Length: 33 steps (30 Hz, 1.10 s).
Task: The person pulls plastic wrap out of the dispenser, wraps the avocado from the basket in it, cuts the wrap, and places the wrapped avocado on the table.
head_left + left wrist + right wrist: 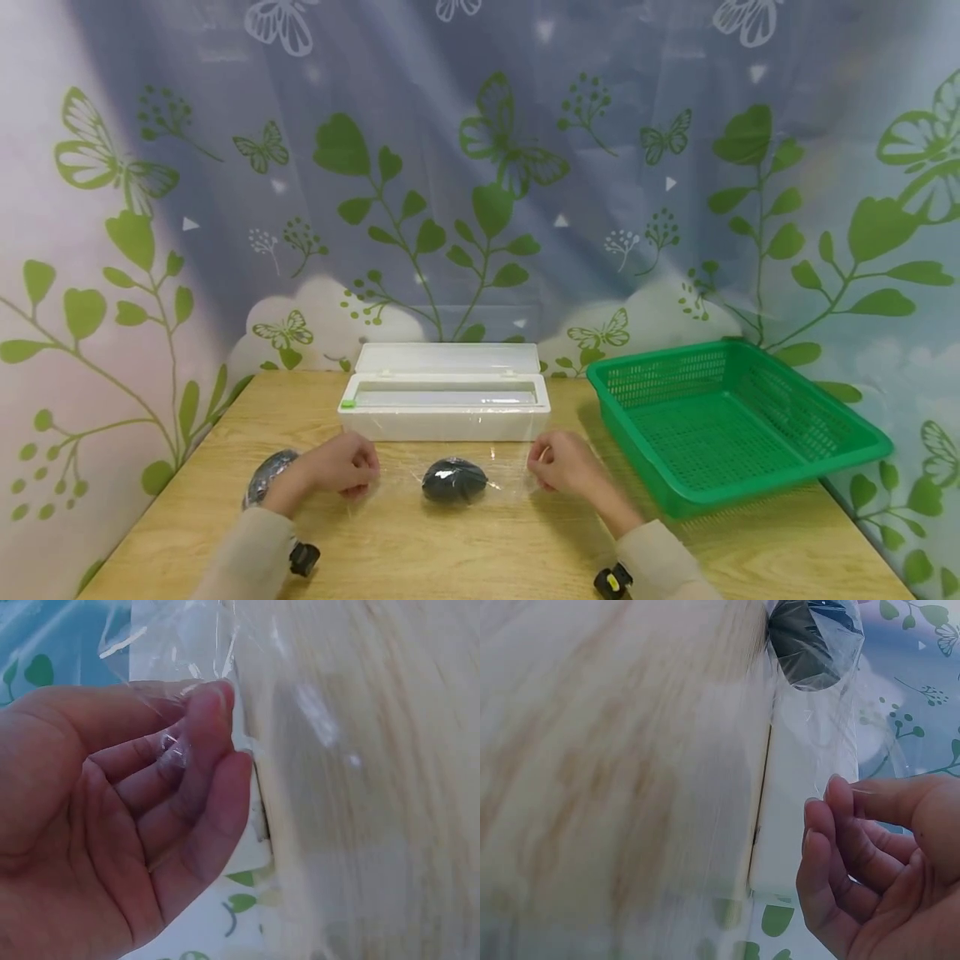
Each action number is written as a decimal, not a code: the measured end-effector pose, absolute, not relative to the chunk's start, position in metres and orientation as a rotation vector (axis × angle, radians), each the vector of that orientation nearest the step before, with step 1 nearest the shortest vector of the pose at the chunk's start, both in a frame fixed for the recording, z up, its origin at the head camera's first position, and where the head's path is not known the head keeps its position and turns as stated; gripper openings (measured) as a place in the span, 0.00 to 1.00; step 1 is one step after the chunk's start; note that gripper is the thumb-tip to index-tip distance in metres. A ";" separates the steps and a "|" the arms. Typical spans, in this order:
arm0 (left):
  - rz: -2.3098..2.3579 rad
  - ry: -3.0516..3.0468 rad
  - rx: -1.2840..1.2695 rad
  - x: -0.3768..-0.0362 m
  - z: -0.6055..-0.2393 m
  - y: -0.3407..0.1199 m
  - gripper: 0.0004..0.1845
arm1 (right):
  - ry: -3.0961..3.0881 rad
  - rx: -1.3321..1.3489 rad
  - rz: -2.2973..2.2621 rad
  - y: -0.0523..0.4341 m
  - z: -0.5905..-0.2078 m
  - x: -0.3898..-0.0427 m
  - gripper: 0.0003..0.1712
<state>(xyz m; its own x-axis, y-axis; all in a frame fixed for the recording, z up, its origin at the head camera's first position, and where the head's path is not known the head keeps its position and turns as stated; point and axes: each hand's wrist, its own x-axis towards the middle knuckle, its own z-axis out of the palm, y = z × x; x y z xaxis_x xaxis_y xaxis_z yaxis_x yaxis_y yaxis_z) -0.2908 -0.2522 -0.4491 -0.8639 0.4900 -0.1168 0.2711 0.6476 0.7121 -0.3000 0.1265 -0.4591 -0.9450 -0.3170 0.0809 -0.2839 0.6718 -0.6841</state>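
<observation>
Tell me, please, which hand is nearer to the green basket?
The right hand is nearer: it pinches the cling film just beside the green basket. The left hand holds the film's far edge, beyond the dark avocado.

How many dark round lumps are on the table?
2. One dark lump lies under the clear film between the left hand and right hand. The other wrapped lump sits by the left wrist, partly hidden. More could be hidden.

The wooden table (487, 558) bears a white dispenser box (446, 408), green basket (731, 421), and two dark objects (453, 481).
</observation>
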 end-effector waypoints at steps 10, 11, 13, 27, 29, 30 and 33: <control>0.782 2.737 0.840 -0.284 -0.433 -0.238 0.03 | 2.834 -0.540 -1.123 0.124 -0.460 -0.300 0.07; 0.759 2.755 0.855 -0.283 -0.432 -0.237 0.03 | 2.828 -0.544 -1.124 0.124 -0.460 -0.300 0.07; 0.740 2.784 0.878 -0.280 -0.430 -0.235 0.02 | 2.817 -0.549 -1.126 0.123 -0.460 -0.299 0.07; 0.851 2.735 1.098 -0.250 -0.408 -0.175 0.14 | 2.809 -0.556 -1.165 0.123 -0.460 -0.298 0.08; 0.826 2.708 1.046 -0.250 -0.416 -0.165 0.20 | 2.811 -0.561 -1.164 0.123 -0.460 -0.298 0.08; 0.808 2.697 1.022 -0.251 -0.420 -0.161 0.22 | 2.812 -0.567 -1.162 0.124 -0.460 -0.298 0.08; 0.761 2.687 1.009 -0.256 -0.433 -0.156 0.25 | 2.792 -0.587 -1.157 0.125 -0.458 -0.297 0.07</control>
<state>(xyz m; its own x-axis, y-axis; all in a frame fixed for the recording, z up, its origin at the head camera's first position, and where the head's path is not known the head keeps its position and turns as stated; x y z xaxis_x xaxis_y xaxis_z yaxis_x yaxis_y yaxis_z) -0.2555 -0.1561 -0.4327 -0.7559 0.6544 0.0183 0.5668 0.6401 0.5186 -0.2973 0.1245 -0.4580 -0.9254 -0.3690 0.0858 -0.3215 0.6450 -0.6932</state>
